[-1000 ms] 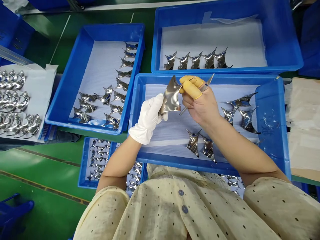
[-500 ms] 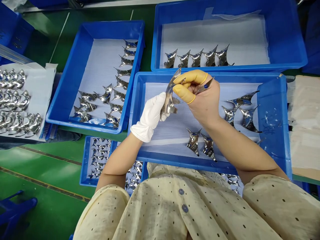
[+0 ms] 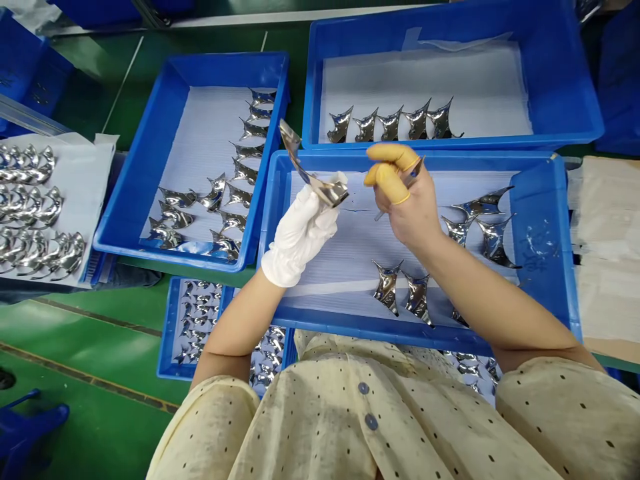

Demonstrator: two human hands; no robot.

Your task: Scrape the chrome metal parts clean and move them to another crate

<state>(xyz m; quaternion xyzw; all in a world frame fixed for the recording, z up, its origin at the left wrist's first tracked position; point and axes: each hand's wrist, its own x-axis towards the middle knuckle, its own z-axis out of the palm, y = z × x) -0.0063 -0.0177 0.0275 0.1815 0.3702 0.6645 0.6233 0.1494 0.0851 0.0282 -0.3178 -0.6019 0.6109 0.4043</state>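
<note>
My left hand, in a white glove, is closed on a shiny curved metal part with pointed ends, held up over the near blue tray. To its right, my right hand wears yellow finger cots and has its fingers curled, apart from that part. A slim, pointed metal tool lies in its grip; the fingers hide most of it, so its kind is unclear. Below the hands, two similar metal parts rest on the white liner, and several more lie at the tray's right.
A second blue tray at left holds metal parts along its right and front sides. Behind, a larger blue tray carries a row of them. More parts sit on a white sheet at far left. Cardboard lies at right.
The metal part has turned in my left hand, its long tip now pointing up and left. My right hand has drawn back from it, fingers curling in with the slim tool.
</note>
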